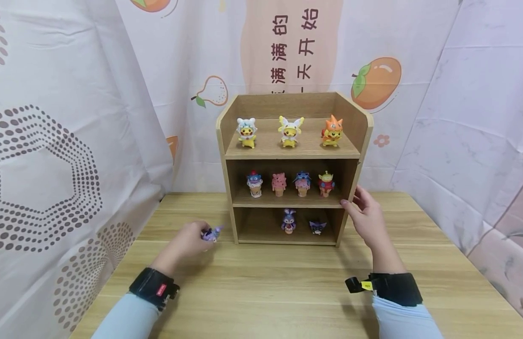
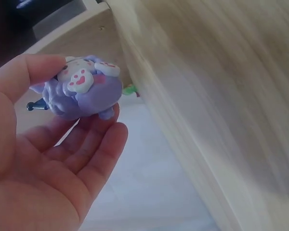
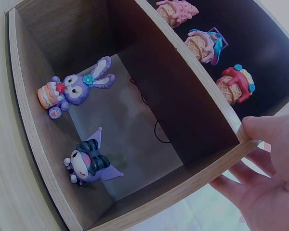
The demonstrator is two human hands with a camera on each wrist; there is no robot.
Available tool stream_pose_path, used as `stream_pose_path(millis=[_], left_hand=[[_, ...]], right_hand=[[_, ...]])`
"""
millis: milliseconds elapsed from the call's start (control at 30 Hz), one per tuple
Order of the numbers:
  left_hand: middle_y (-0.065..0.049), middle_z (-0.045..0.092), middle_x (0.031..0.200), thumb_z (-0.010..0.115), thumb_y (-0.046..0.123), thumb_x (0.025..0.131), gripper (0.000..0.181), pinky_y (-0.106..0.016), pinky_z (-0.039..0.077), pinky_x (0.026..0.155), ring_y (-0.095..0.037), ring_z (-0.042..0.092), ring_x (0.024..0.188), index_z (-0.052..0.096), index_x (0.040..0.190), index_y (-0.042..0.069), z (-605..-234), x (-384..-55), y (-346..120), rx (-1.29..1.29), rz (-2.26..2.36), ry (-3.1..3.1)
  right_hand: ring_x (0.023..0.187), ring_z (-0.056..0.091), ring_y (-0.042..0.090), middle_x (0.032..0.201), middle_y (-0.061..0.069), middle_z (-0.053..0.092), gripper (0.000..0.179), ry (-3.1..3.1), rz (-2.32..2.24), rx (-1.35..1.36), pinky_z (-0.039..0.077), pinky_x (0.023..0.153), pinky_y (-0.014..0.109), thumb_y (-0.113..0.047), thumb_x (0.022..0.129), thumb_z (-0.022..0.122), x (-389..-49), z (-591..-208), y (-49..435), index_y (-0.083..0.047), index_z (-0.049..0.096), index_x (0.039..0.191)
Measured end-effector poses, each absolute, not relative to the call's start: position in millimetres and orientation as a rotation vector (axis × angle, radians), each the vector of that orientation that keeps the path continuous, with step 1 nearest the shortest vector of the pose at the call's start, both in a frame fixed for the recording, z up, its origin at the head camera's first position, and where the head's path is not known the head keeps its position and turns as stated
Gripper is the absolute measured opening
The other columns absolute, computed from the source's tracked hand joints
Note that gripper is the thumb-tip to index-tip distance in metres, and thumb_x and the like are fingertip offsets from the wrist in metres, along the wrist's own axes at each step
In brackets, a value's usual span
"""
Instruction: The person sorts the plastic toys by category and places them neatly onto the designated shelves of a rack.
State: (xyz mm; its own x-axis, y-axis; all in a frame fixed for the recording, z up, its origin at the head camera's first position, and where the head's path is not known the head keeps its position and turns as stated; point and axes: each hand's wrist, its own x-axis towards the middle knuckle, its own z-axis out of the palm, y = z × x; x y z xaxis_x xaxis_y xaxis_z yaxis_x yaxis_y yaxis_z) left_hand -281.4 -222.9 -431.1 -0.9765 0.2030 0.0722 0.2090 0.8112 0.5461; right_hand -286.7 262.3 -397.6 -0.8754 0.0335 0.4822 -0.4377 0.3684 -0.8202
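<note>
My left hand (image 1: 189,242) pinches a small purple figurine (image 2: 94,89) with white, pink-padded paws between thumb and fingers, low over the table left of the wooden shelf (image 1: 287,156). The figurine lies on its side in the left wrist view. At the shelf's right side panel, my right hand (image 1: 369,217) grips the edge, its thumb on the front and its fingers on the outer face. The bottom compartment holds a purple rabbit figurine (image 3: 76,90) with a cake and, to its right, a figurine with a black bow (image 3: 86,166); the left part is bare.
Several ice-cream-cone figurines (image 1: 279,184) line the middle compartment. Three yellow figurines in costumes (image 1: 289,133) stand on the top board. The shelf rests on a wood-grain table (image 1: 261,292), with a printed cloth (image 1: 193,47) hanging behind it.
</note>
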Motion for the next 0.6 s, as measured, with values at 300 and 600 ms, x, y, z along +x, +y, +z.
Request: stream_pose_path(millis=[300, 600], left_hand=[[0.0, 0.066, 0.086, 0.083, 0.014, 0.081, 0.025, -0.031, 0.056, 0.067, -0.015, 0.061, 0.072, 0.07, 0.1, 0.006, -426.3, -274.0, -209.5, -0.437, -0.95, -2.975], [-0.001, 0.067, 0.09, 0.08, 0.011, 0.076, 0.03, -0.032, 0.056, 0.065, -0.016, 0.062, 0.072, 0.069, 0.103, 0.005, -422.8, -261.7, -203.2, -0.445, -1.035, -2.998]], right_hand=[[0.135, 0.047, 0.045, 0.147, 0.022, 0.05, 0.061, -2.201, 1.519, 0.359, 0.048, 0.1, 0.021, -0.016, 0.101, 0.066, -287.8, -399.2, 263.2, -0.009, 0.041, 0.157], [0.134, 0.047, 0.045, 0.147, 0.022, 0.05, 0.061, -2.206, 1.508, 0.357, 0.048, 0.1, 0.022, -0.016, 0.101, 0.066, -287.3, -398.6, 262.8, -0.01, 0.041, 0.157]])
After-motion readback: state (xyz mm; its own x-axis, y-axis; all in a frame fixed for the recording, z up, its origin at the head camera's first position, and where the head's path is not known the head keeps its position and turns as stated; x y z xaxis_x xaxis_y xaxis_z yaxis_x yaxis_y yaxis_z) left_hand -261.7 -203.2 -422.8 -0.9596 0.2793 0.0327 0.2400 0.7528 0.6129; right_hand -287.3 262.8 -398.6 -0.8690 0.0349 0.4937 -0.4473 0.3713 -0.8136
